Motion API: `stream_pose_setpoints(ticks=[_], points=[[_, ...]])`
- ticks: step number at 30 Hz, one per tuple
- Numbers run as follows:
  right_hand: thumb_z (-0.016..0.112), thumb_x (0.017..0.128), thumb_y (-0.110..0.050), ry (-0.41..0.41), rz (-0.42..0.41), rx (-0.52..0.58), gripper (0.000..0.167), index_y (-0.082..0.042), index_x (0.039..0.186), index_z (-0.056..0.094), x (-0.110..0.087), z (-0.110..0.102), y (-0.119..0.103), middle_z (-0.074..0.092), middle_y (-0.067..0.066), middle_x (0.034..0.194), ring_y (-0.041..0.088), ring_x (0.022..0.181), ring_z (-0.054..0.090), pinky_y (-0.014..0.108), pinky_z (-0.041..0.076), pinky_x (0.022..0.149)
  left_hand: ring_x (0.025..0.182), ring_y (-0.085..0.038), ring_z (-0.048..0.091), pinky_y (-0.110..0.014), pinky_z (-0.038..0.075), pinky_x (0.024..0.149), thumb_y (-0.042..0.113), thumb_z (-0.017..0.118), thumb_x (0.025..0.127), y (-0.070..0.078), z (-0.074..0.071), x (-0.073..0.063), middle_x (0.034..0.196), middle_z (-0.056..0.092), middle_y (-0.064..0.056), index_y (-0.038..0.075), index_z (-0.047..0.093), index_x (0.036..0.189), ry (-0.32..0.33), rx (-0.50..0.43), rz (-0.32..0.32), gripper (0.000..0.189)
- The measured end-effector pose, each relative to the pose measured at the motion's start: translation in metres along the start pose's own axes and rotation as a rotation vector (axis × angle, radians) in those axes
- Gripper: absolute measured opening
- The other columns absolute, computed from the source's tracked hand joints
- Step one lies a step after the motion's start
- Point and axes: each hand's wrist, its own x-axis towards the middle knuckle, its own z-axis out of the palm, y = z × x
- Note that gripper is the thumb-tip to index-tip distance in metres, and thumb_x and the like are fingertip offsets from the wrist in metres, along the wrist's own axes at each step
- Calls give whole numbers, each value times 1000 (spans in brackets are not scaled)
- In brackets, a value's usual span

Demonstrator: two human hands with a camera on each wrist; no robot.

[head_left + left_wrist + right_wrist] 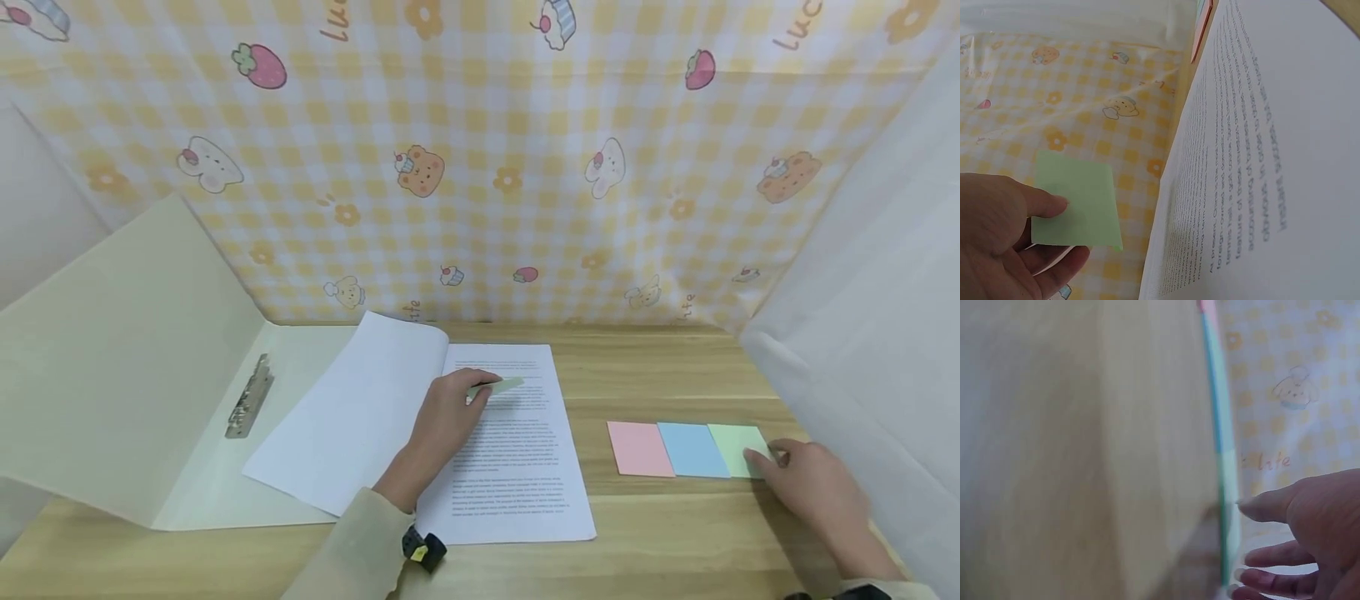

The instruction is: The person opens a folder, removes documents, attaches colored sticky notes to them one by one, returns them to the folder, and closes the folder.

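My left hand [450, 408] pinches a light green sticky note [1079, 200] between thumb and fingers, above a printed page [510, 450]. The sheet in front of it, a white page [352, 408], is turned over to the left, and my forearm lies across it. My right hand [817, 492] is at the right end of a row of sticky note pads. Its thumb touches the green pad [731, 446], while the other fingers are loosely bent by the pad's right edge. Beside that pad are a blue pad [693, 450] and a pink pad [641, 450].
An open pale folder [127, 358] stands at the left, its cover raised. A metal clip [251, 396] is fixed inside it, and the turned page overlaps its right side. A yellow checked cloth [480, 167] hangs behind the wooden table [667, 533]. White fabric [885, 317] borders the right.
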Motion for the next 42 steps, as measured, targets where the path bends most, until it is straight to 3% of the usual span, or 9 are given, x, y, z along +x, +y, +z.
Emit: stream_pose_setpoints(ticks=[3,6,8,12,16,22,27,34,42], points=[[58,99,-49,120,-37,37,63,10,122,65,-3,5,-16,70,31,109,43,85,69,46,51,61,111,-20,72,-36,59,93,8,72,93,0,2,0,114,77,-3,14,77,111,3,15,15,20],[63,98,-40,231,-100,136,48,3,116,70,-10,13,-47,74,25,101,18,68,69,32,48,54,112,-19,72,-35,59,94,8,72,93,0,4,0,114,77,-2,14,78,110,1,31,38,19],[64,98,-36,231,-150,248,39,0,114,72,-14,16,-74,76,20,97,3,63,65,25,46,51,112,-19,72,-35,59,94,9,72,93,0,5,-1,113,78,-1,15,78,110,5,52,54,19],[61,101,-35,-2,-186,563,39,-1,118,70,-16,23,-129,76,15,94,5,66,68,27,56,55,109,-17,73,-33,59,92,9,73,92,2,5,-2,111,78,1,16,78,109,27,98,84,19],[60,101,-42,-270,-108,847,51,3,125,64,-14,35,-178,74,16,98,19,75,74,34,62,61,106,-15,74,-32,59,91,9,74,91,4,6,-5,109,79,3,17,78,108,41,131,133,19],[60,98,-50,-441,-26,1048,60,-1,135,60,3,54,-230,74,17,113,20,90,75,33,63,75,104,-13,73,-30,59,91,8,75,90,6,10,-8,106,79,5,19,79,106,55,170,217,20],[61,101,-40,-499,-2,1204,52,1,134,59,15,65,-250,71,20,124,18,98,76,29,63,80,102,-13,74,-29,60,91,8,76,89,7,10,-11,104,79,4,19,79,106,58,178,235,20],[62,101,-20,-464,88,1343,39,4,130,62,26,78,-261,67,8,113,16,94,74,22,61,75,101,-12,74,-29,59,92,7,76,89,4,12,-11,102,78,6,18,80,103,28,182,266,19],[66,98,-16,-377,113,1324,34,5,124,66,32,88,-264,70,9,110,10,82,67,21,57,66,102,-12,73,-28,58,93,8,75,90,2,15,-11,103,79,6,18,81,102,-41,197,282,17]])
